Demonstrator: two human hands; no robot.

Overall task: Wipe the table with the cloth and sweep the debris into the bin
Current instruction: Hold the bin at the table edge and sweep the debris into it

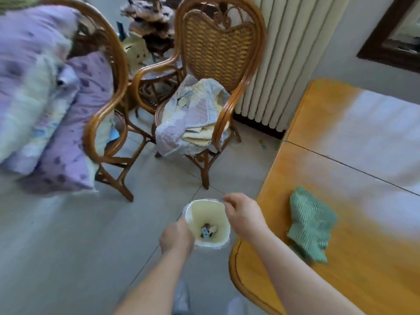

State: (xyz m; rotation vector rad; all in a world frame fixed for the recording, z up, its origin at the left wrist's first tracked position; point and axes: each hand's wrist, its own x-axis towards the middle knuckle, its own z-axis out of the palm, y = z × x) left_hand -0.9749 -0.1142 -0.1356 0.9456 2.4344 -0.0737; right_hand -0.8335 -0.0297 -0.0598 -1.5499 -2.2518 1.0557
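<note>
A person's 2 bare hands meet at a small cream waste bin (208,223) standing on the grey tiled floor (68,246), just off the rounded corner of a wooden table (341,280). The left hand (176,237) is curled over the bin's near-left rim, apparently gripping it, though the fingers are hidden. The right hand (244,214) hangs at the far-right rim with fingers loosely bent; whether it grips the rim or anything else cannot be told. Between the 2 hands, at the bottom of the bin, lies a little heap of debris (208,230), with blue, white and dark scraps. To the right of the right hand, well apart from it, a crumpled green cloth (311,223) rests on the table near its edge, touched by neither hand. Beyond the hands stand 2 rattan armchairs (218,48), the nearer holding a folded pastel quilt (193,117), before a white radiator (284,60).
</note>
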